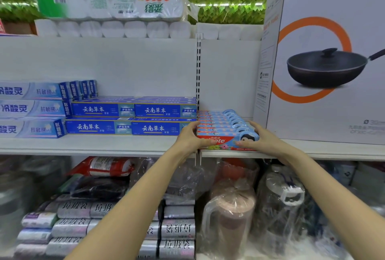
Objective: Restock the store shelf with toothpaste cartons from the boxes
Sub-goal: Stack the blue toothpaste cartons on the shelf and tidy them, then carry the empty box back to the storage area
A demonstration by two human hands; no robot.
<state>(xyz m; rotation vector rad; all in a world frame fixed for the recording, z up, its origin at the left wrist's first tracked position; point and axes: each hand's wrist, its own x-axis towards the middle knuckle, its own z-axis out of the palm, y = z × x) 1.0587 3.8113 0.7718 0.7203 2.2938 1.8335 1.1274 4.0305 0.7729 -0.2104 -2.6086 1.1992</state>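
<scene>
Gripping the red cartons at both ends, left hand and right hand are setting them on the shelf; blue cartons are already lying beside, and room is showing above the red row.

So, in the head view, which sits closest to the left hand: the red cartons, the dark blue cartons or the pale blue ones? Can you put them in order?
1. The red cartons: gripped by the left hand, on its right.
2. The dark blue cartons: just to its left.
3. The pale blue cartons: far off to the left.
</scene>
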